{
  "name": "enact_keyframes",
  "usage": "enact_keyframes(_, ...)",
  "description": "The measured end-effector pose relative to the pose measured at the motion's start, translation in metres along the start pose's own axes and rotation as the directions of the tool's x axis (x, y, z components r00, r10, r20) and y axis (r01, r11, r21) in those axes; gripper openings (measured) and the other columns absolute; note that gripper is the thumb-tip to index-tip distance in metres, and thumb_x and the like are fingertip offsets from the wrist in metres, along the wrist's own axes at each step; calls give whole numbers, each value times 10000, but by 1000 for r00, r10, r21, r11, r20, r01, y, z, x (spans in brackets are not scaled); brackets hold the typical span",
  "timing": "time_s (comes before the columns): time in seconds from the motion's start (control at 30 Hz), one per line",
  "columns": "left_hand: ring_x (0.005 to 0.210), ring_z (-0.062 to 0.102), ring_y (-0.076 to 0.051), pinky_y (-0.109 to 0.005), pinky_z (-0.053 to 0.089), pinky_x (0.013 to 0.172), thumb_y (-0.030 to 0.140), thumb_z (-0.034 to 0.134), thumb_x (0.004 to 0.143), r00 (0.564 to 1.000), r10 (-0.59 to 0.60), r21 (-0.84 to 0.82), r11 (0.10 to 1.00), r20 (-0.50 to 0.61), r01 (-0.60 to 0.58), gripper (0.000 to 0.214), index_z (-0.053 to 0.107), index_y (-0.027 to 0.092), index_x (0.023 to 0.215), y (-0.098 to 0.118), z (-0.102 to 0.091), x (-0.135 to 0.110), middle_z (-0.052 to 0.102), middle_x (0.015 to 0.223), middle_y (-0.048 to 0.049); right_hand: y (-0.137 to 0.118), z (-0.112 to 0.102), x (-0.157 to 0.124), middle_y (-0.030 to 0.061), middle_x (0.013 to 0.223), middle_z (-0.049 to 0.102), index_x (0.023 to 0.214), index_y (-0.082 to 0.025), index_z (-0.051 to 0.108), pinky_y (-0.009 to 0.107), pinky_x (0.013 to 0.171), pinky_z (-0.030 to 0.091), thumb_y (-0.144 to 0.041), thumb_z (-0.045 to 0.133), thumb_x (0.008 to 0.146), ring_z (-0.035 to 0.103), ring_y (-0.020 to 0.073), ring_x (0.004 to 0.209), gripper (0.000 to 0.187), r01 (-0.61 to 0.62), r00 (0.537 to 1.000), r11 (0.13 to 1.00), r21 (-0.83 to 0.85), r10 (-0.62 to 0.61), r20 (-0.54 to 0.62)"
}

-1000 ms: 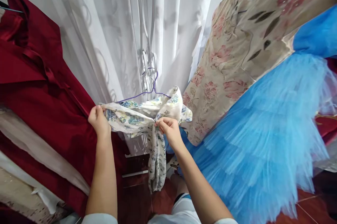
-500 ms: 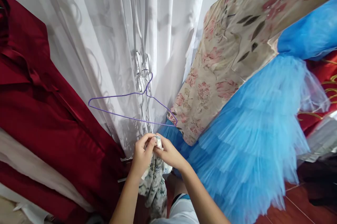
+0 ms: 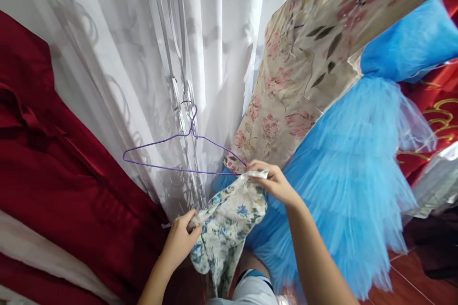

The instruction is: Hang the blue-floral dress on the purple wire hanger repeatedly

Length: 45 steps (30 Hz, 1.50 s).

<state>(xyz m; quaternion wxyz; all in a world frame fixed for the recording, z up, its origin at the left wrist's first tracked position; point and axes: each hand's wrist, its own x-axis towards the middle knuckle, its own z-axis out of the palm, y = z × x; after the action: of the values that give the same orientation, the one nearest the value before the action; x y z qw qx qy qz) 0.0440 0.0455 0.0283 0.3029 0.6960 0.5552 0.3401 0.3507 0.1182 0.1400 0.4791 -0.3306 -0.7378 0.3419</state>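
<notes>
A white floral garment [image 3: 232, 214] with blue and green flowers is stretched between my two hands; its exact kind does not show. My left hand [image 3: 181, 238] is closed on its lower left edge. Higher up, my right hand [image 3: 272, 183] pinches the opposite end of that edge. Just above the cloth hangs a thin purple clothes hanger [image 3: 157, 168], its hook caught on a white ring chain [image 3: 186, 119]. The hanger's right corner reaches my right hand's fingers; whether they also grip it I cannot tell. The garment's lower part drops in folds.
White curtains [image 3: 214, 47] hang behind. On the left is a dark red garment [image 3: 71, 176]. At right hang a beige floral garment [image 3: 286, 80] and a blue tiered tulle dress [image 3: 332, 176], with red fabric [image 3: 443, 119] beyond. Reddish tiles [image 3: 411, 271] cover the floor.
My hands have moved apart, the right one up and rightward, the left one down and leftward. The bunched garment is now spread between them. The hanger has tilted slightly.
</notes>
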Motion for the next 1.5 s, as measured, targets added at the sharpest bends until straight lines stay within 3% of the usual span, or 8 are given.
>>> enact_keyframes(0.3,656,532,-131,-204,421,603,424,562,912,987,109,-34,993,-115,-114,320,622,146,765,33,-48,-5,566,692,-5,16,30,113,-21,669,576,785,-166,639,237,587,398,-442,725,781,519,126,606,289,-129,990,949,289,108,89)
enact_keyframes(0.6,960,595,-239,-378,428,924,440,579,891,972,229,552,818,-50,-164,255,716,227,913,-48,-199,30,688,979,-67,-12,14,115,10,734,669,955,-167,697,218,549,420,-386,804,725,588,136,611,335,-274,951,905,324,205,230)
enact_keyframes(0.77,1060,575,-248,-403,420,977,310,457,917,902,357,541,822,-244,-179,230,646,220,1010,-32,-251,86,672,1076,-71,-21,17,118,2,667,644,844,-168,679,228,513,398,-417,796,739,557,134,559,294,-281,948,920,272,223,225)
enact_keyframes(0.93,952,642,-200,-324,489,843,394,470,916,861,268,147,963,-433,-225,297,504,229,1160,12,-230,130,662,1099,-62,-18,21,106,38,876,723,1123,-200,682,271,663,497,-433,773,749,656,179,724,450,-309,935,912,269,239,263)
enact_keyframes(1.03,906,642,-214,-314,470,790,391,656,793,854,120,200,980,-506,-19,480,472,230,1206,19,-214,139,659,1069,-69,-4,22,83,36,971,718,1295,-238,601,282,741,505,-430,784,744,658,192,830,610,-258,959,944,206,223,176)
enact_keyframes(1.13,789,625,-201,-281,427,699,392,691,768,810,69,251,963,-583,99,371,531,212,1051,25,-209,135,663,888,-36,13,24,53,25,888,701,1104,-217,676,265,662,481,-494,744,778,622,186,763,433,-229,972,962,147,234,-13)
enact_keyframes(1.3,545,433,-130,-260,289,573,519,443,950,835,373,472,867,-405,-158,487,454,191,590,66,-196,123,438,525,17,19,26,31,3,644,585,780,-193,650,261,504,373,-572,636,845,486,151,555,385,-179,931,970,165,222,-291)
enact_keyframes(1.5,599,482,-161,-271,271,600,594,491,921,770,575,635,711,-277,-302,455,604,195,734,126,-175,137,527,606,-6,-5,20,15,9,646,605,804,-235,655,290,500,401,-510,712,796,511,192,555,281,-163,817,919,359,329,-474)
